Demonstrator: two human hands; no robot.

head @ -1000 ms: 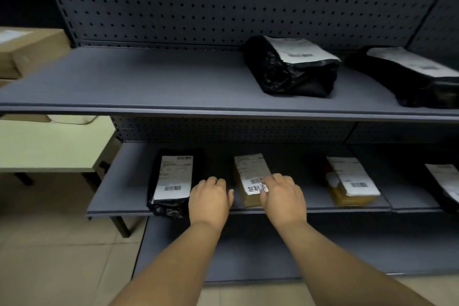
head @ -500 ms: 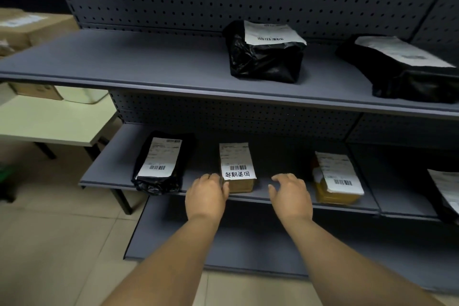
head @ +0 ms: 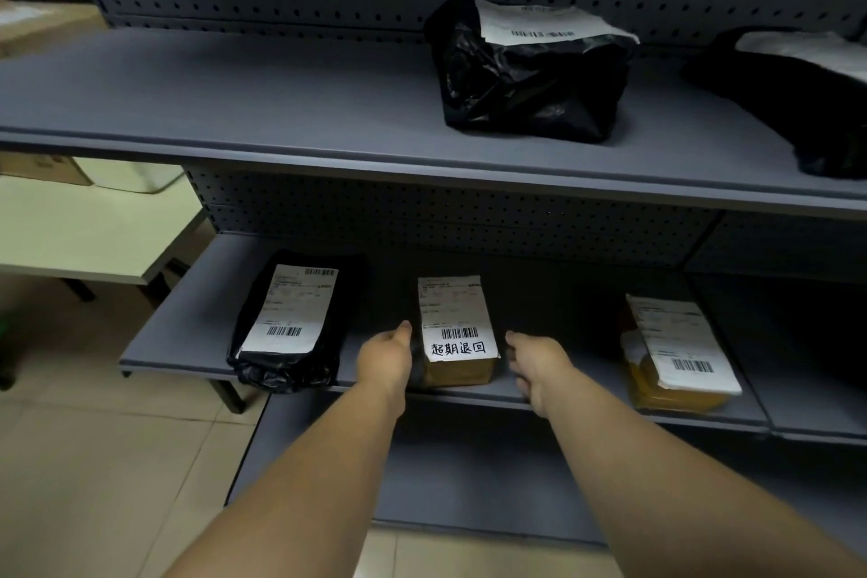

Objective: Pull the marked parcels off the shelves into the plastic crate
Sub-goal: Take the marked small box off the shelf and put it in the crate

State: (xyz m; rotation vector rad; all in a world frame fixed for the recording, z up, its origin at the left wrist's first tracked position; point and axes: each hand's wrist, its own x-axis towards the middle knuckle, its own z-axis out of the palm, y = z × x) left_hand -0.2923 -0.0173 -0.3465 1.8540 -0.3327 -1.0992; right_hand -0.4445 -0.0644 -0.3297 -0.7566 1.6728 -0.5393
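The marked parcel [head: 457,333] is a small brown box with a white label and handwritten black characters. It lies at the front of the lower shelf [head: 187,333]. My left hand [head: 384,359] is against the box's left side with the thumb pointing up; its fingers are hidden behind the hand. My right hand [head: 539,366] sits just right of the box, a small gap away, with fingers relaxed over the shelf edge. Neither hand grips the box. No plastic crate is in view.
A black bag parcel [head: 291,324] lies left of the box and a yellow-brown labelled parcel [head: 675,357] lies to its right. Two black bag parcels [head: 530,70] [head: 797,94] sit on the upper shelf [head: 234,108]. A pale table [head: 84,230] stands at the left.
Both hands came off the top of the marked box and spread apart to its two sides. The handwritten marking is now uncovered. The view has moved closer.
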